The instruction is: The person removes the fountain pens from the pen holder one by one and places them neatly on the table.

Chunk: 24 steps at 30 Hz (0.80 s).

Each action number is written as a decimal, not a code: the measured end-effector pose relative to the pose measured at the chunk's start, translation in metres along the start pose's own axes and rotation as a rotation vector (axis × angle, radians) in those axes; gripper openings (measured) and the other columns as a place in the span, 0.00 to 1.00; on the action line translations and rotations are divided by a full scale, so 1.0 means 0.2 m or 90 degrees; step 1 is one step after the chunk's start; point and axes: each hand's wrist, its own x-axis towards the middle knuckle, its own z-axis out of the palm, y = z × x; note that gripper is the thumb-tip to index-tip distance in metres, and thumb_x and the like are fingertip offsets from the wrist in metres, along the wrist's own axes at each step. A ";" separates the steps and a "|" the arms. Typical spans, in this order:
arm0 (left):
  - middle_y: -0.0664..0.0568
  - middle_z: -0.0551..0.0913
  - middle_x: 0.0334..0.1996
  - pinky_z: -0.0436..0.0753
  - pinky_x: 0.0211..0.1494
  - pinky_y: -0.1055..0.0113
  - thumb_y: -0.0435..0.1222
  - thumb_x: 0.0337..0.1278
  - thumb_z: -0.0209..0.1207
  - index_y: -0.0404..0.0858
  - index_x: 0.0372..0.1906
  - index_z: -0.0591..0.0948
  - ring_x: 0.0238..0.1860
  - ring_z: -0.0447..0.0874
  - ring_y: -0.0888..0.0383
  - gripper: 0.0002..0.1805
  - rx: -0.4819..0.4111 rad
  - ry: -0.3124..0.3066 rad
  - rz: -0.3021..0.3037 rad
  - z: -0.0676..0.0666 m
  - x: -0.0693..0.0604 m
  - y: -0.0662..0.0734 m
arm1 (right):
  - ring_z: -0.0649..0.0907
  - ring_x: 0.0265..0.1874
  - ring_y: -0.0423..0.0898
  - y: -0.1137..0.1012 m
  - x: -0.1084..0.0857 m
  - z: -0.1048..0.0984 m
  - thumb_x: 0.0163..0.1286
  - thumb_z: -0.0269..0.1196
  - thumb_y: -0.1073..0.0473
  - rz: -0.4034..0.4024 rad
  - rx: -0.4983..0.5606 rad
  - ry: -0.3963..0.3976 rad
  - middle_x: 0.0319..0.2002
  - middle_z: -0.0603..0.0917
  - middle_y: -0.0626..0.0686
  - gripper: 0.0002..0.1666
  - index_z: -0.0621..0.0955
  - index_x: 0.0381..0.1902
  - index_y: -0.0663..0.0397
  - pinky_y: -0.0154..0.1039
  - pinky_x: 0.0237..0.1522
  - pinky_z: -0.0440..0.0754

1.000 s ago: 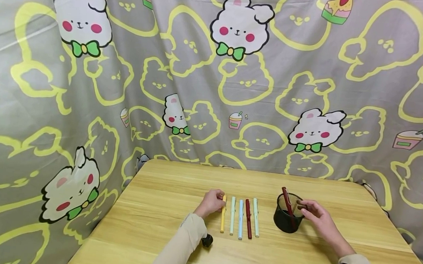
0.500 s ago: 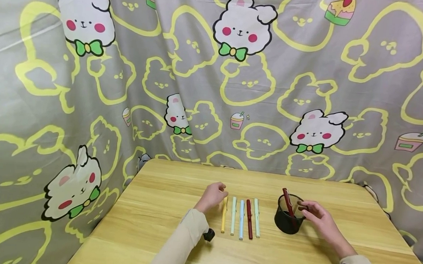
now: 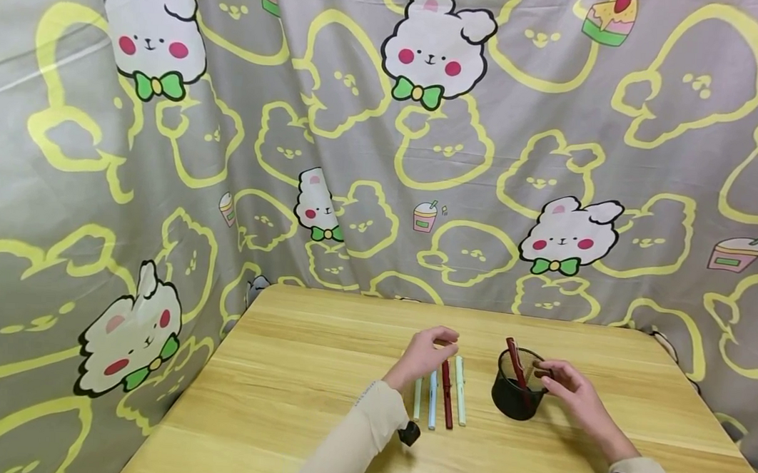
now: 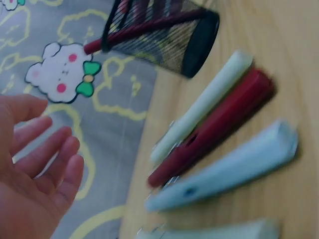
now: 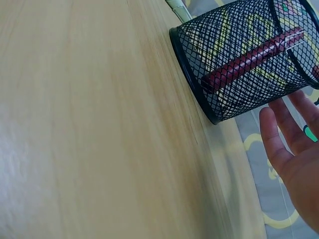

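Note:
My left hand [image 3: 426, 353] hovers above the far ends of the row of pens, holding nothing; its fingers are loosely bent in the left wrist view. Below it lie a pale green pen [image 4: 204, 104], a dark red pen [image 4: 214, 127], a light blue pen [image 4: 232, 167] and another pale green pen [image 4: 214, 231], side by side. The yellow pen is hidden by the left hand and arm. My right hand [image 3: 573, 389] rests at the right side of a black mesh pen holder [image 3: 513, 397], fingers extended beside it. Inside leans a dark red pen [image 5: 254, 57].
The wooden table [image 3: 269, 359] runs back to a grey curtain [image 3: 357, 157] printed with cartoon animals. The pen holder stands right of the pen row. A small black camera sits on each wrist.
My left hand has left the far end of the yellow pen and moved right, over the other pens. The right hand and the pen holder stay in place.

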 end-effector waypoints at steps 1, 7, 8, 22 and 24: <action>0.57 0.82 0.47 0.79 0.42 0.70 0.39 0.64 0.57 0.45 0.52 0.80 0.46 0.78 0.62 0.13 -0.011 0.000 0.004 0.03 0.00 0.00 | 0.77 0.42 0.32 0.00 0.00 0.00 0.69 0.55 0.70 0.001 0.000 0.001 0.44 0.80 0.47 0.16 0.71 0.52 0.75 0.28 0.38 0.78; 0.54 0.81 0.50 0.78 0.45 0.72 0.39 0.65 0.57 0.45 0.56 0.78 0.47 0.77 0.65 0.16 -0.090 -0.006 0.017 0.17 0.02 0.00 | 0.77 0.43 0.32 -0.01 0.00 0.00 0.69 0.56 0.69 0.004 -0.001 -0.001 0.45 0.80 0.45 0.16 0.71 0.52 0.75 0.27 0.38 0.78; 0.54 0.80 0.51 0.78 0.46 0.72 0.38 0.65 0.56 0.45 0.57 0.78 0.48 0.76 0.66 0.16 -0.102 -0.006 0.018 0.19 0.02 0.01 | 0.77 0.43 0.32 -0.01 0.00 0.00 0.70 0.55 0.69 0.004 -0.001 -0.002 0.45 0.80 0.45 0.16 0.71 0.52 0.75 0.27 0.38 0.78; 0.60 0.79 0.52 0.77 0.47 0.71 0.41 0.66 0.56 0.48 0.58 0.77 0.49 0.76 0.67 0.17 -0.148 0.007 0.010 0.33 0.08 0.04 | 0.78 0.43 0.35 -0.01 0.00 0.00 0.70 0.55 0.70 -0.009 0.011 -0.005 0.45 0.81 0.46 0.16 0.70 0.52 0.76 0.27 0.38 0.78; 0.60 0.79 0.52 0.77 0.47 0.71 0.41 0.66 0.56 0.49 0.58 0.77 0.49 0.76 0.67 0.17 -0.149 0.006 0.007 0.34 0.08 0.04 | 0.78 0.43 0.35 -0.01 0.00 0.00 0.70 0.55 0.70 -0.011 0.013 -0.008 0.45 0.81 0.46 0.16 0.70 0.52 0.76 0.28 0.38 0.78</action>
